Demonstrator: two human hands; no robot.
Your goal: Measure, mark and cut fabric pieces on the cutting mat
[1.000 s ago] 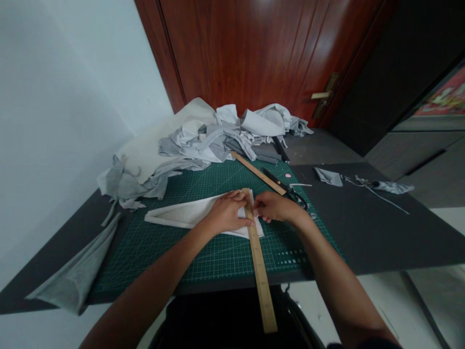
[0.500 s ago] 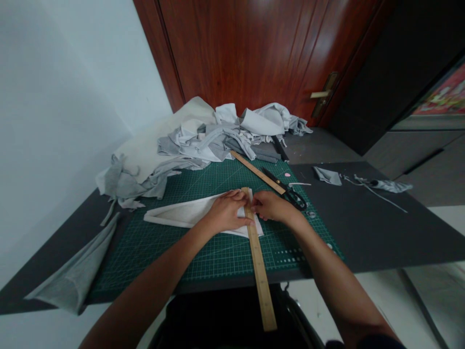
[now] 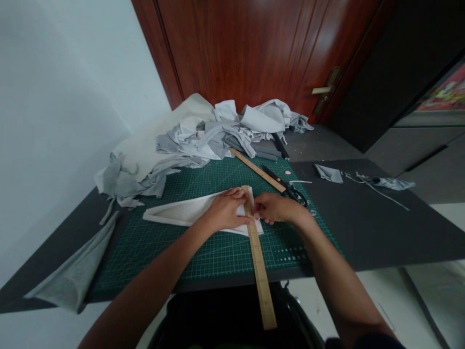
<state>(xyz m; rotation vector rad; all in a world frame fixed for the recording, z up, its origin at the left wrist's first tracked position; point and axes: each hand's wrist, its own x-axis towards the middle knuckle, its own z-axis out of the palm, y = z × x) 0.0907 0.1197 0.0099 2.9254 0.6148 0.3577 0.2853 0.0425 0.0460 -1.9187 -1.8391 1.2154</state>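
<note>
A folded piece of pale fabric [image 3: 181,209], narrowing to the left, lies on the green cutting mat [image 3: 214,257]. Across its right end runs a wooden ruler [image 3: 258,261], whose near end juts past the table edge. My left hand [image 3: 227,209] lies flat on the fabric, fingers spread, with thumb and fingertips pressing on the ruler. Just right of the ruler, my right hand [image 3: 274,207] has its fingers pinched together over the fabric's edge; whatever sits between them is too small to make out.
Black scissors [image 3: 300,196] and a second wooden ruler [image 3: 256,168] lie behind my right hand. Grey and white fabric scraps [image 3: 218,133] are heaped at the back. A grey fabric piece [image 3: 78,271] hangs over the left front edge. Small scraps [image 3: 329,173] lie right.
My right hand has shifted slightly toward me and to the right, along the ruler's edge. The left hand, ruler and fabric stay in place.
</note>
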